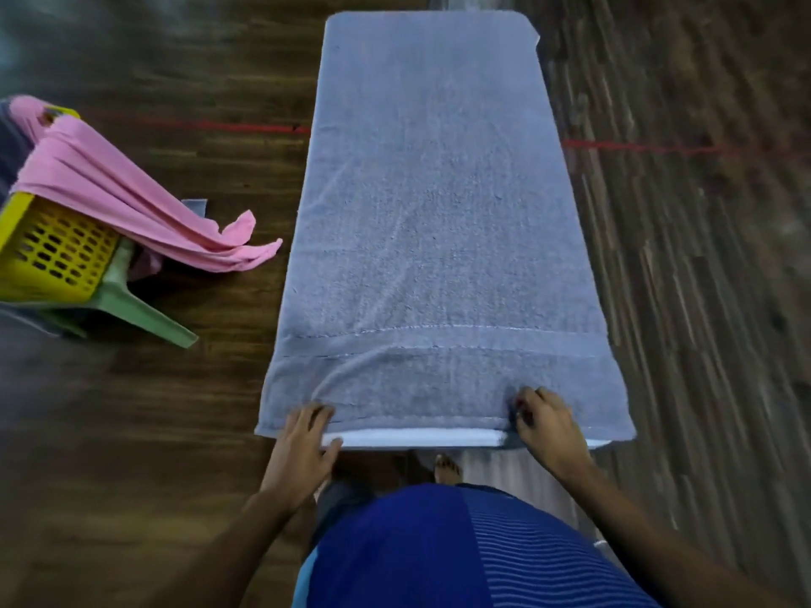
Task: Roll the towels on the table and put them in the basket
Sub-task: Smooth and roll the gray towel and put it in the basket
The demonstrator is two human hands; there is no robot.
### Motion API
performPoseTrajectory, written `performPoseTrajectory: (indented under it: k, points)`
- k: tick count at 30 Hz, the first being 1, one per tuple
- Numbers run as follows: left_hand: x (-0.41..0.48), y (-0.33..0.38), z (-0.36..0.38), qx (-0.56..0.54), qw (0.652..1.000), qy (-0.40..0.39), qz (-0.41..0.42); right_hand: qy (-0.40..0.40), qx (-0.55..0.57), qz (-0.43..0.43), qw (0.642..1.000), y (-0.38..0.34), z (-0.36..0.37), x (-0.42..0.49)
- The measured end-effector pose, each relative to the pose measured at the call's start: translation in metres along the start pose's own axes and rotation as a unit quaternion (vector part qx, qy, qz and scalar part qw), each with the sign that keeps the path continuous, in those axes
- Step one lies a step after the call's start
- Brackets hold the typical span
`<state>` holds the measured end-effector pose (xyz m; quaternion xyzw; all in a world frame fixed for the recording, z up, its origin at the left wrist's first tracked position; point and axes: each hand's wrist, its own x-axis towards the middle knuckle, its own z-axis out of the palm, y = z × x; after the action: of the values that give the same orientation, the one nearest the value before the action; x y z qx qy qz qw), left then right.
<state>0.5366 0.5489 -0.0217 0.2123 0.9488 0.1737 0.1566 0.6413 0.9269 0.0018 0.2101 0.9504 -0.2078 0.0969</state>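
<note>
A grey towel (434, 221) lies spread flat along the narrow white table (412, 437), covering nearly all of it. My left hand (303, 449) holds the towel's near left edge, fingers on top and thumb under the table edge side. My right hand (546, 425) pinches the near edge further right, fingers curled into the cloth. A yellow basket (52, 252) sits at the left with a pink towel (131, 199) draped over its rim and hanging out.
The basket rests on a green plastic chair (140, 309) on the dark wood floor. A red line (636, 147) runs across the floor under the table. My bare foot (446, 467) shows below the table's near edge.
</note>
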Motion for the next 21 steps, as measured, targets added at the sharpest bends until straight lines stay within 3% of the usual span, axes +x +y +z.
performPoseTrajectory:
  k: [5,11,17,21]
  points:
    - [-0.015,0.003,0.003,0.008,1.000,0.001,0.020,-0.018,-0.042,-0.039,0.998,0.063,-0.009,-0.021]
    - [-0.008,0.008,-0.008,0.055,0.998,-0.006,0.036,-0.037,-0.054,-0.098,0.993,0.078,-0.013,-0.019]
    - [-0.013,-0.001,-0.018,0.068,0.998,0.009,-0.008,0.015,-0.038,-0.053,0.998,0.092,-0.011,-0.037]
    - [-0.012,-0.003,-0.023,0.054,0.999,0.000,-0.007,0.026,-0.016,-0.068,0.997,0.099,-0.011,-0.038]
